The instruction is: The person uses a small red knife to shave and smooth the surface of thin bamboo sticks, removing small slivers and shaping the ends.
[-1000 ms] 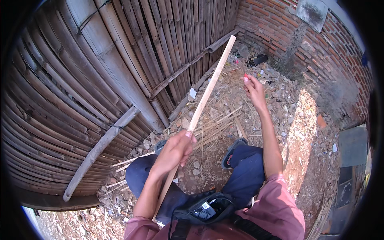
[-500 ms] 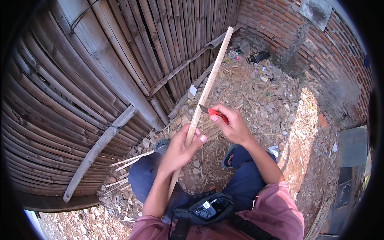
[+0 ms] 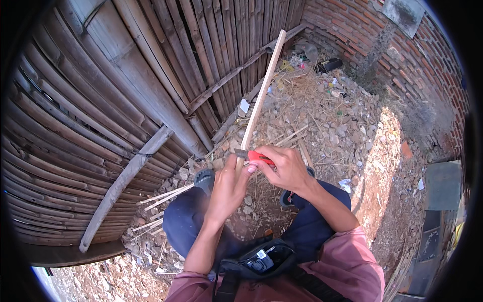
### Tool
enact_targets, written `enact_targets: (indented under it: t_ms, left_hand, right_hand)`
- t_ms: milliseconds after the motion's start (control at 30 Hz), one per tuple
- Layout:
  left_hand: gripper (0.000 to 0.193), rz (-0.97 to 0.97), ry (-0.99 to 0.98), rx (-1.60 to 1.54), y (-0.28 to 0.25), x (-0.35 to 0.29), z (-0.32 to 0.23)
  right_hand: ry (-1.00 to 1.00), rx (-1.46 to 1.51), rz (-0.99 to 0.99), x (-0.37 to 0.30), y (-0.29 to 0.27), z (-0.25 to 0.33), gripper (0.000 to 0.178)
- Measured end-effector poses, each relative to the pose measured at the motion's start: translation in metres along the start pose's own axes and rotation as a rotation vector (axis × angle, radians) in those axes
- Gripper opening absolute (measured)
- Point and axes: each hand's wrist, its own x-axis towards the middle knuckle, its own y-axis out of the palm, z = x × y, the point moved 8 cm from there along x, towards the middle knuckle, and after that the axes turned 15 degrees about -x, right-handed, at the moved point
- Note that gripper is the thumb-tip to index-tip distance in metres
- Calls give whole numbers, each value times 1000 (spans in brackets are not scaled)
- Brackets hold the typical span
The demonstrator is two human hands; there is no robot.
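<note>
Flat-bladed knife (image 3: 253, 156) across wooden strip (image 3: 262, 93)

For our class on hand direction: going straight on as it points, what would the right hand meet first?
Probably the wooden stick: the blade of the red knife in the right hand appears to cross it, though depth is unclear. The left hand is close.

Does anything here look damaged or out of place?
Yes: a dark grey streak stains the red brick wall below the pale panel, and a crumpled white scrap lies like litter on the stony ground.
</note>
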Motion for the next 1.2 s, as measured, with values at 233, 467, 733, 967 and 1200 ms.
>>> enact_targets:
  t_ms: [233,467,733,967,1200]
  left_hand:
    - [31,-24,-26,45,-2,-1,-2]
    - [31,-57,-51,101,0,-2,3]
    - [31,-32,-92,21,1,-2,10]
    - [33,-51,-164,-62,-1,-3,11]
    - [38,-27,-176,-90,-2,-3,28]
  right_hand:
    - [8,-5,4,0,1,3,23]
    - [7,-45,2,-1,4,0,27]
    - [11,-36,43,-1,11,-3,28]
    - [13,-26,38,0,10,1,26]
    - [33,21,20,0,11,3,23]
